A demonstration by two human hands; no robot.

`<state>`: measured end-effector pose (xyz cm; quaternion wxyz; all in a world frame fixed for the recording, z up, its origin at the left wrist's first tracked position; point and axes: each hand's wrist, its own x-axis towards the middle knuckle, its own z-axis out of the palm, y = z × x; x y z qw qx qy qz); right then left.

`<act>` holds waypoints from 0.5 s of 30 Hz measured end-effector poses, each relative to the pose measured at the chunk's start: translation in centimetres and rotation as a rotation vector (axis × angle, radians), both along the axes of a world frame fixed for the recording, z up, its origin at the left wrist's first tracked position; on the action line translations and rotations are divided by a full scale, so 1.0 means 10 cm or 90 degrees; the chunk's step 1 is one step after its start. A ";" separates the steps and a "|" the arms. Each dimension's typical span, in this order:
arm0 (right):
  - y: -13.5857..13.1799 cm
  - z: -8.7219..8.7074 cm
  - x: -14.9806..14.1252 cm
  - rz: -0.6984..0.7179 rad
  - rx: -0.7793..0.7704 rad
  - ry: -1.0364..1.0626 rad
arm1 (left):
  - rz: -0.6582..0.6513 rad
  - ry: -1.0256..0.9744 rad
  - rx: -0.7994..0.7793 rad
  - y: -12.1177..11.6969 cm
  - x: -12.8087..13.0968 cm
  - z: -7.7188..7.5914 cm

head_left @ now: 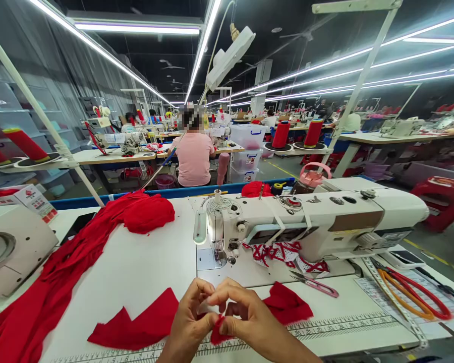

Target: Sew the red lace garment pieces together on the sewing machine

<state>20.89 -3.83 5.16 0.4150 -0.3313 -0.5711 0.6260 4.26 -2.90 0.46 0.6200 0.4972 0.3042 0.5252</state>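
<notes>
Pinches a small red fabric piece (221,333) with the left hand (196,315) and the right hand (249,317), thumbs pressed against the red, index fingers curled in and nearly meeting above. Holds the piece between both sets of fingertips, over the near edge of the white table (136,272). Hides the exact contact of the remaining curled fingers, so cannot tell fully. Has, just left of the fingers, a flat notched red piece (139,322); just right of them, a crumpled red piece (289,305). Has a printed ruler strip (314,330) beneath and to both sides of the fingers. Faces, beyond the fingertips, a white sewing machine (351,206) with a phone (280,232) strapped to its front and patterned red-and-white fabric (274,252) below. Has, farther right of the fingers, pink-handled snips (327,289), then a tape measure (389,297) and large scissors (419,297) with orange and red handles. Has, well left of the fingers, a long red cloth heap (79,252). Looks, far past the fingers, toward a seated person in a pink shirt (194,159).
</notes>
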 end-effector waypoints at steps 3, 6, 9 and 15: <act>-0.01 0.01 -0.03 0.029 0.034 -0.020 | 0.071 0.056 0.024 -0.01 -0.07 0.00; 0.00 -0.02 -0.08 0.050 -0.025 -0.018 | 0.110 0.143 0.035 -0.09 -0.20 0.08; 0.01 -0.04 -0.15 0.004 -0.008 -0.105 | 0.085 0.176 -0.008 -0.24 -0.32 0.19; 0.00 0.00 -0.28 -0.024 0.076 -0.178 | 0.121 0.139 -0.080 -0.37 -0.34 0.27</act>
